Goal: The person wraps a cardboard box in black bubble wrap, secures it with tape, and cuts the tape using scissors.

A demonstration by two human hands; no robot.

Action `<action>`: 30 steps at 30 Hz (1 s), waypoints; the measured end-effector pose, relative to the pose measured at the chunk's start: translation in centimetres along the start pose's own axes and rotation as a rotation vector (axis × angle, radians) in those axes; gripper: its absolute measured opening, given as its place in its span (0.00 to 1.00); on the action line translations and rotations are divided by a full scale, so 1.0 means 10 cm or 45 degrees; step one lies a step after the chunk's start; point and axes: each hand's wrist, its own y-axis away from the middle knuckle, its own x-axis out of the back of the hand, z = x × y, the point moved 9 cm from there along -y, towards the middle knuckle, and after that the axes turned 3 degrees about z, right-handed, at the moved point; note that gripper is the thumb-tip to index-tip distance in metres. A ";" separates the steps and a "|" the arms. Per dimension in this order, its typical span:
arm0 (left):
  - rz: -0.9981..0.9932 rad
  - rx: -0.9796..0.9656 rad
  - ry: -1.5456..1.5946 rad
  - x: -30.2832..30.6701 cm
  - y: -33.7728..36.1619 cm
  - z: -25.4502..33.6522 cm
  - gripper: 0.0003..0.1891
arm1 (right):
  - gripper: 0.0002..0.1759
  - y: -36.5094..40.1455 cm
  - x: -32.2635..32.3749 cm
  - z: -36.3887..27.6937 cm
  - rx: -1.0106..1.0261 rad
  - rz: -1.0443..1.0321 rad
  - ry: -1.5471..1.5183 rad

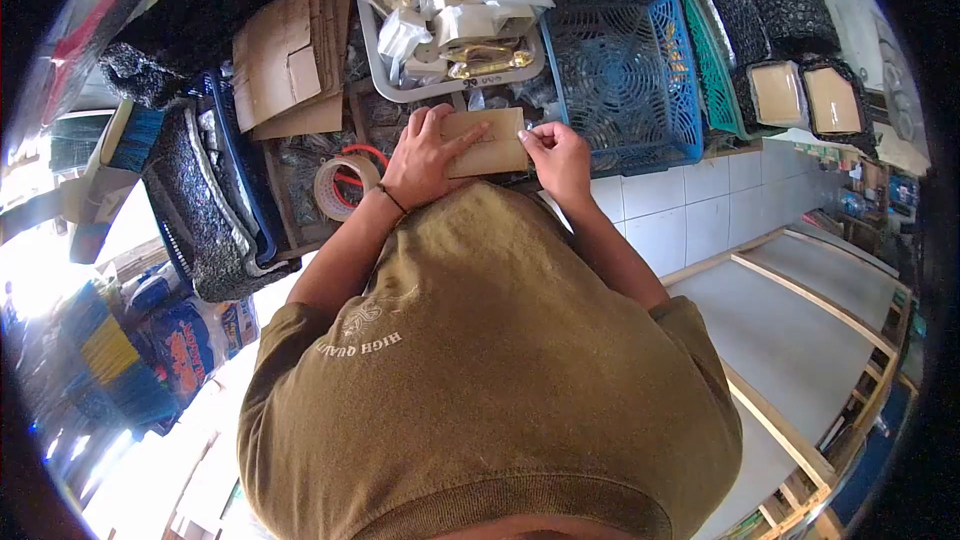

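Blue plastic lattice forms the basket (632, 68) at the person's right, just beyond the right hand. Left of it sits a pale tray (420, 90) heaped with wrapped fittings (460, 15), then a stack of cardboard sheets (280, 60). The small cardboard piece (505, 150) lies between tray and shirt (500, 340). Across its left part the left hand (425, 150) spreads, flat and unclenched, resting on it. The right hand (562, 158) has thumb and forefinger pinched together at its right edge; whatever they hold, I can't make out. I'd judge this step is careful edge work, calling next for a steady left hand and delicate right fingertips.
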 end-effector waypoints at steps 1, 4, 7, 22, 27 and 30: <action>0.002 0.001 0.008 0.00 0.00 0.00 0.42 | 0.13 0.00 0.00 -0.01 -0.006 0.004 -0.001; 0.012 -0.001 0.012 0.01 -0.01 0.00 0.41 | 0.13 0.01 0.00 0.01 -0.015 0.013 -0.008; 0.019 -0.008 0.016 0.01 -0.01 0.01 0.40 | 0.13 0.03 0.01 -0.01 0.001 0.047 -0.009; 0.045 -0.065 0.032 0.04 0.02 0.01 0.40 | 0.18 -0.06 -0.14 0.08 -0.181 0.025 -0.159; 0.081 -0.077 0.047 0.05 0.03 0.03 0.40 | 0.19 0.14 -0.22 0.34 -0.120 -0.058 -0.365; 0.053 -0.101 0.022 0.02 0.02 0.02 0.40 | 0.19 0.14 -0.29 0.44 -0.105 -0.013 -0.499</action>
